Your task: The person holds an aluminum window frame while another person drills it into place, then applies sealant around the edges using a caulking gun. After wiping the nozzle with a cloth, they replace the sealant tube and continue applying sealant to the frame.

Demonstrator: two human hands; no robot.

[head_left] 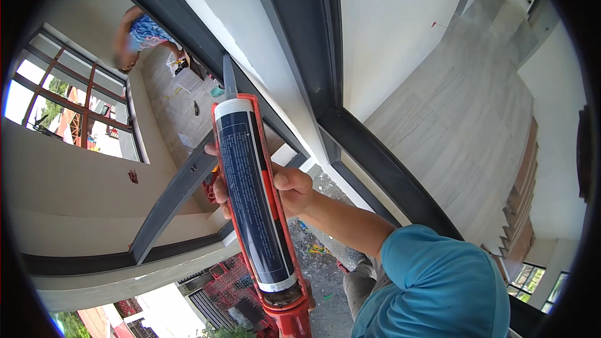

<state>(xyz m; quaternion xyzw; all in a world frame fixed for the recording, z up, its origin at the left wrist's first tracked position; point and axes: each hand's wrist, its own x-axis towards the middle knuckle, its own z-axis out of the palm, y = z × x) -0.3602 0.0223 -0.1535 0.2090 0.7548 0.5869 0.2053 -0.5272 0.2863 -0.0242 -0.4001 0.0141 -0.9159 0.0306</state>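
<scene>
One hand (285, 191) wrapped round caulking gun (256, 200) barrel (nozzle up, against frame (181, 188)).

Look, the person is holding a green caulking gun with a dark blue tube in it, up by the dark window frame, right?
Not quite: the head view shows the caulking gun is red, not green. It does carry a dark blue tube, held by a hand beside the dark window frame.

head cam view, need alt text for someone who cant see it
A hand in a teal sleeve grips a red caulking gun loaded with a dark blue sealant tube, nozzle aimed up at a dark metal window frame. Another person works farther off.
</scene>
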